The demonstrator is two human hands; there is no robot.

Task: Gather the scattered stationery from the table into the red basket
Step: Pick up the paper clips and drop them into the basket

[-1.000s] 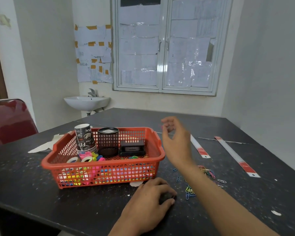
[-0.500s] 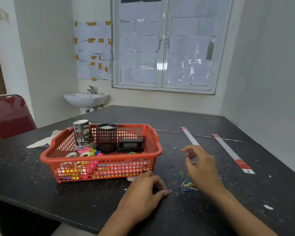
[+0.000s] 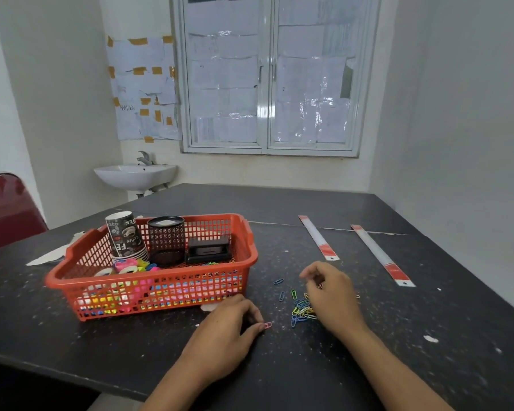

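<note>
One pink clip [image 3: 267, 325] seemingly touches left hand [image 3: 220, 330].

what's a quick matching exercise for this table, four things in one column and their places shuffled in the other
1 paper cups
2 pink paper clip
3 paper clip pile
4 longer ruler

A at the fingertips of the left hand
B on the table, far right
C in the red basket
D beside the right hand

Pairs: 1-C, 2-A, 3-D, 4-B

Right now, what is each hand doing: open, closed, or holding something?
Left hand: curled beside a pink paper clip; grip cannot be told.
Right hand: curled over the paper clip pile; grip cannot be told.
</note>
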